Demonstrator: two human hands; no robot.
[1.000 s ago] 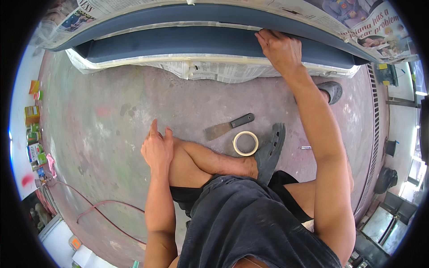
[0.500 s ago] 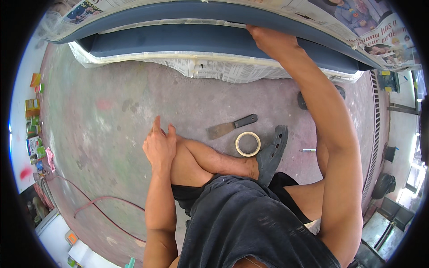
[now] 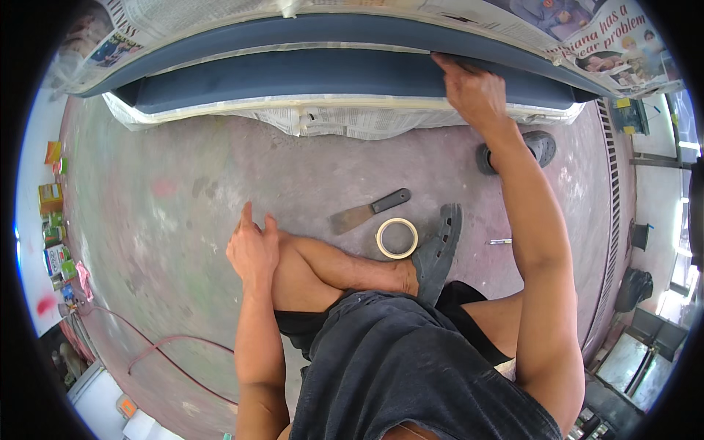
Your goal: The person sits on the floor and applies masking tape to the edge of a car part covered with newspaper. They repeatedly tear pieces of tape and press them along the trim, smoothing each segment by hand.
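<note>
Nearest, the left hand [image 3: 253, 248] is rested over the bent knee [image 3: 293, 257], with finger and thumb spread and nothing held. Just beyond, a roll of tape [image 3: 379, 239] is set on the floor close beside the sandal [image 3: 438, 253]; it could be knocked away if that foot were shifted. A scraper [image 3: 372, 210] is laid flat past the roll, its bare blade pointed left, so the shin could be nicked should the leg be slid forward. A slim stick [image 3: 501, 241] is placed to the right, where it could be trodden on.

Farther out, a newspaper skirt [image 3: 345, 121] is hung loosely beneath the lower blue strip [image 3: 293, 77]; it could be torn if snagged by the forearm. The right hand [image 3: 477, 94] is stretched to the pale line by which the 2 blue strips are divided. Its fingertips are partly hidden, so whether anything is pinched cannot be told. The smooth surface could be smudged by skin or scratched by a nail if pressed hard. Farthest, the upper blue strip [image 3: 293, 31] is bordered by more newspaper [image 3: 411, 11], whose edge could be lifted by a careless pull.
</note>
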